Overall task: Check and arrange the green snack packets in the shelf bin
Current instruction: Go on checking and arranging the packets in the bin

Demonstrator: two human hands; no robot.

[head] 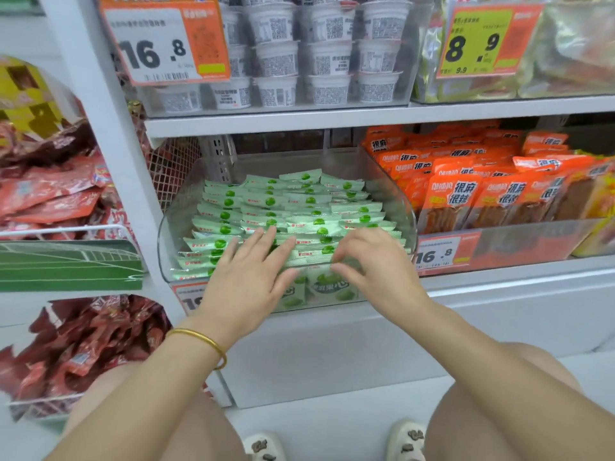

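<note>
While we crouch before the shelf, both our hands reach over the near rim of the clear bin (173, 227), which sits on the lower shelf between the white post on the left and a tray of orange packs (466, 191) on the right. The green packets (283, 207) fill the bin in overlapping rows, lying mostly flat from the far wall to the near edge. Our left hand (248, 281) is open, fingers spread and palm down, resting on the near rows; a gold bangle (203, 341) circles its wrist. Our right hand (372, 261) is curled, its fingertips (339, 266) pinched together at a packet by the near rim, though we cannot tell whether they truly grip it. A few packets stand upright against the bin's near wall, below our hands. White cups (299, 58) stack on the shelf above, and red packs (50, 194) lie in baskets far left.
</note>
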